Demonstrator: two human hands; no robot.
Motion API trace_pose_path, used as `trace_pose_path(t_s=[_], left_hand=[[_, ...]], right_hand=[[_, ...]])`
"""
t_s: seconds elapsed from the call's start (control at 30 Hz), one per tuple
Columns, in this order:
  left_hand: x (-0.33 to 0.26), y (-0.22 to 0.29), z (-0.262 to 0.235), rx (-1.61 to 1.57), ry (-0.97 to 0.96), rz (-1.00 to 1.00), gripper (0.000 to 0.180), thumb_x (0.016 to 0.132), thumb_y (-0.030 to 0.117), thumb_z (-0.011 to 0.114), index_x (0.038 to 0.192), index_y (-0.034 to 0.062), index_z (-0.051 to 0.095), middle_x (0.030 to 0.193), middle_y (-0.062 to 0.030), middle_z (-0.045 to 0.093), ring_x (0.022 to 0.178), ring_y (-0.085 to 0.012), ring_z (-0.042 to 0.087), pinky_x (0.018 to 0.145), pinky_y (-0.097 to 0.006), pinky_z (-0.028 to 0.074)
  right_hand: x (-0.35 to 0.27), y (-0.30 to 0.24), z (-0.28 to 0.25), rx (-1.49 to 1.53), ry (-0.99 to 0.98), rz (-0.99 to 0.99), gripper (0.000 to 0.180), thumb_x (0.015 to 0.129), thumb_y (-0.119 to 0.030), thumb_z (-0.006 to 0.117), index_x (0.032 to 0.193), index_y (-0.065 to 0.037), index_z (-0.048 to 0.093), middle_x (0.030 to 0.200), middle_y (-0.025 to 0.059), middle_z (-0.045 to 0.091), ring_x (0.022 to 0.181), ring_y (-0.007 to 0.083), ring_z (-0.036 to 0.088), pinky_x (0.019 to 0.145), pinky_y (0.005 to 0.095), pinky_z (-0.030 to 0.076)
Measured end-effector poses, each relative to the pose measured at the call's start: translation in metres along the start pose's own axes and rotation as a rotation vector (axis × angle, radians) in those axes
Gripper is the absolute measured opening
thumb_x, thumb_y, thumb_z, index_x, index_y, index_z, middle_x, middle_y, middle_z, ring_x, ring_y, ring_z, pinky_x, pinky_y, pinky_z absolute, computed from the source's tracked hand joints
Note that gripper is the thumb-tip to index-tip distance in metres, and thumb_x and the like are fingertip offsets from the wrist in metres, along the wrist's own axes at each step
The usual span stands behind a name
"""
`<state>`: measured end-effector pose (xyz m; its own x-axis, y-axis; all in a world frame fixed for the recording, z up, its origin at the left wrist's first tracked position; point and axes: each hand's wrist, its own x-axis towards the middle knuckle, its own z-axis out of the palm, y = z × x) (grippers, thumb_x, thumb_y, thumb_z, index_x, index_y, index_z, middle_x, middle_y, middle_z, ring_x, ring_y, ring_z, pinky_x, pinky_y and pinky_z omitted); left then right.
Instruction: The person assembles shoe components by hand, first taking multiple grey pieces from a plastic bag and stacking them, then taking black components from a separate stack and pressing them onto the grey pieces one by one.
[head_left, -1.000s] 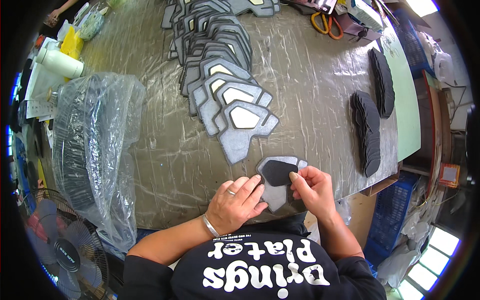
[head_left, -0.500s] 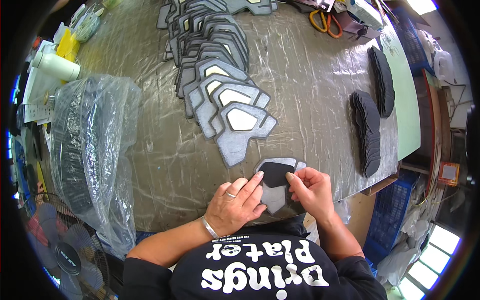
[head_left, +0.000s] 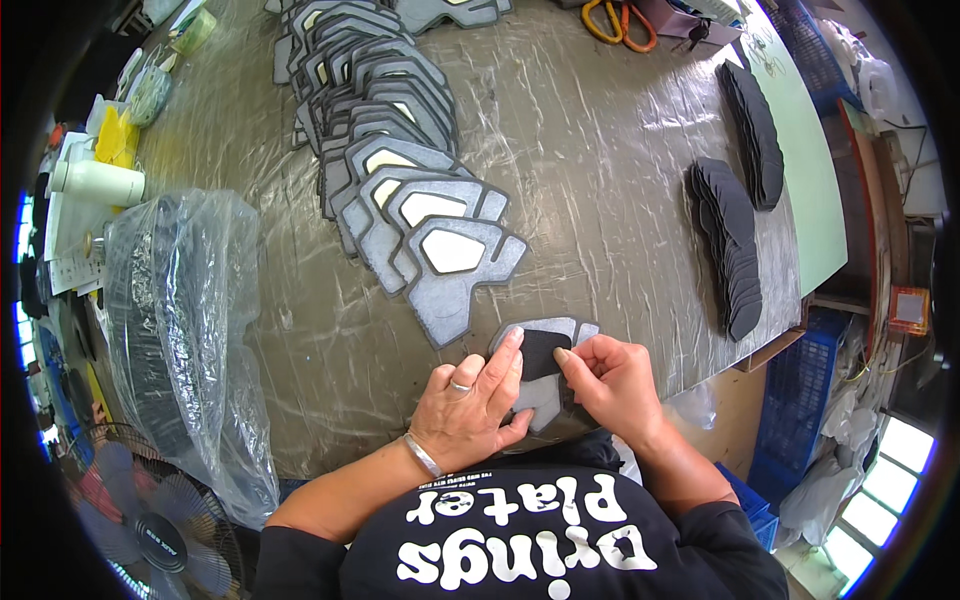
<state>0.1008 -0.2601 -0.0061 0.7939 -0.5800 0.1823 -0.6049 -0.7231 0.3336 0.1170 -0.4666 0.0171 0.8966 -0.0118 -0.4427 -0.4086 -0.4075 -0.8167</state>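
At the table's near edge lies a grey felt-like piece point(head_left: 541, 398) with a dark border. A small black patch point(head_left: 541, 357) covers its middle. My left hand point(head_left: 468, 408), with a ring and a bracelet, rests with fingers stretched out along the left side, fingertips at the patch's left edge. My right hand point(head_left: 612, 383) pinches the patch's right edge between thumb and forefinger. Beyond the hands stretches a long overlapping row of similar grey pieces point(head_left: 441, 298). Pale cream panels show in the openings of the nearest ones.
Two rows of black patches point(head_left: 728, 255) lie on the right. A plastic-wrapped dark stack point(head_left: 165, 330) stands on the left, with a pale bottle point(head_left: 100, 183) behind it. Orange-handled scissors point(head_left: 636, 28) lie at the back right. A fan point(head_left: 160, 535) is at lower left.
The whole view has shifted a little, so the row of grey pieces appears further left. Both hands keep nearly the same place on the piece and patch.
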Motion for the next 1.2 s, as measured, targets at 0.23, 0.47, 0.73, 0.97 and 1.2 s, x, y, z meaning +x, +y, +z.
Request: trace_pose_path(t_s=[0.23,0.47,0.73,0.97,1.2], left_hand=[[0.001,0.001,0.004,0.001,0.015,-0.007,0.062,0.072,0.039,0.070,0.123,0.0069,0.053,0.144,-0.0069,0.048,0.096,-0.0196,0.046,0.079,-0.033,0.038],[0.005,0.003,0.000,0.013,-0.007,-0.052,0.065,0.075,0.042,0.068,0.129,0.0069,0.059,0.142,-0.0024,0.050,0.096,-0.0185,0.047,0.080,-0.032,0.038],[0.005,0.005,0.001,0.094,0.039,-0.056,0.063,0.081,0.042,0.064,0.133,0.0081,0.057,0.141,-0.0009,0.050,0.097,-0.0188,0.048,0.083,-0.034,0.039],[0.000,0.002,-0.005,0.069,0.005,-0.055,0.065,0.081,0.041,0.068,0.138,0.0132,0.054,0.145,-0.0014,0.048,0.100,-0.0189,0.047,0.087,-0.034,0.037],[-0.012,-0.013,-0.017,0.033,-0.070,0.103,0.050,0.083,0.039,0.067,0.127,0.0159,0.064,0.144,-0.0036,0.051,0.105,-0.0183,0.050,0.092,-0.035,0.037]], right_hand=[[0.003,-0.004,-0.010,-0.551,0.109,-0.195,0.025,0.078,-0.025,0.080,0.075,-0.005,0.064,0.070,0.0071,0.067,0.051,0.0230,0.062,0.046,0.0328,0.046],[-0.008,0.011,0.003,-0.790,-0.066,-0.772,0.056,0.086,-0.032,0.068,0.137,-0.014,0.054,0.146,0.0040,0.048,0.137,0.0190,0.041,0.114,0.0454,0.026],[-0.010,0.015,-0.015,-0.882,-0.111,-0.686,0.060,0.088,-0.039,0.065,0.141,-0.018,0.050,0.148,-0.0026,0.047,0.139,0.0216,0.039,0.115,0.0529,0.023],[-0.022,0.033,-0.015,-0.894,-0.062,-0.795,0.054,0.086,-0.039,0.068,0.137,-0.027,0.055,0.149,0.0065,0.043,0.138,0.0262,0.039,0.115,0.0551,0.021],[-0.016,0.026,-0.017,-0.884,-0.031,-0.830,0.041,0.085,-0.034,0.070,0.124,-0.023,0.065,0.146,0.0085,0.047,0.136,0.0262,0.042,0.114,0.0566,0.022]])
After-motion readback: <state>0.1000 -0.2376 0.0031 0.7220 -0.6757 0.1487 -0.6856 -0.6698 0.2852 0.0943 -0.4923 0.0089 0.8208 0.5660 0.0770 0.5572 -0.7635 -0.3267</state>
